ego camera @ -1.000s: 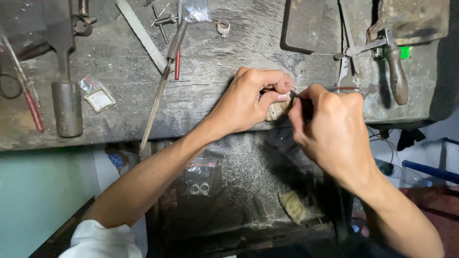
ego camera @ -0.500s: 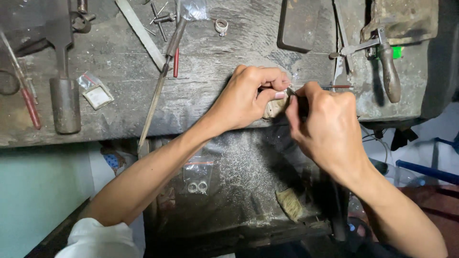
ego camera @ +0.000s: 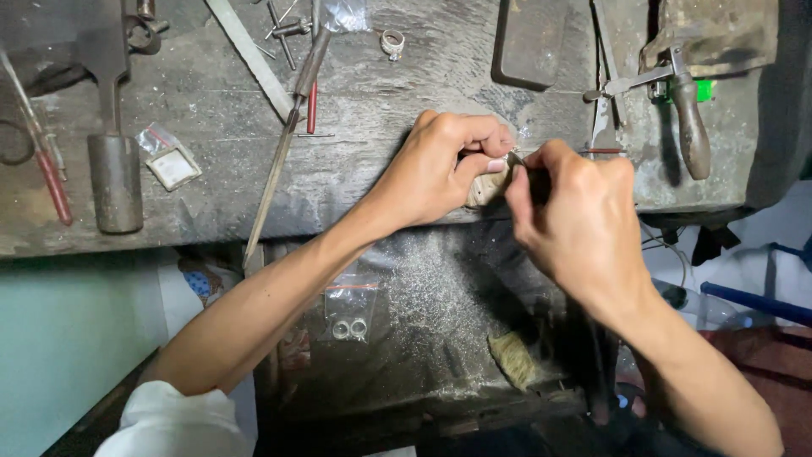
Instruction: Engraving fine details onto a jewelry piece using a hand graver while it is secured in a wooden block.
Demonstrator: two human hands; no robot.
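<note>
Two hands meeting at the tabletop's front edge

Left hand pinches a small pale workpiece against the worn tabletop edge. Right hand, closed on a thin tool, touches it from the right; tool axis runs roughly left–right.

Table, near edge: left hand and right hand meet there, closing the middle. Left approach: long file lies slantwise; small plastic bag and hammer beyond it, bare wood between. Right approach: wooden-handled tool and pliers crowd the corner. Far side: dark flat block and ring, open surface between them and the hands.
</note>
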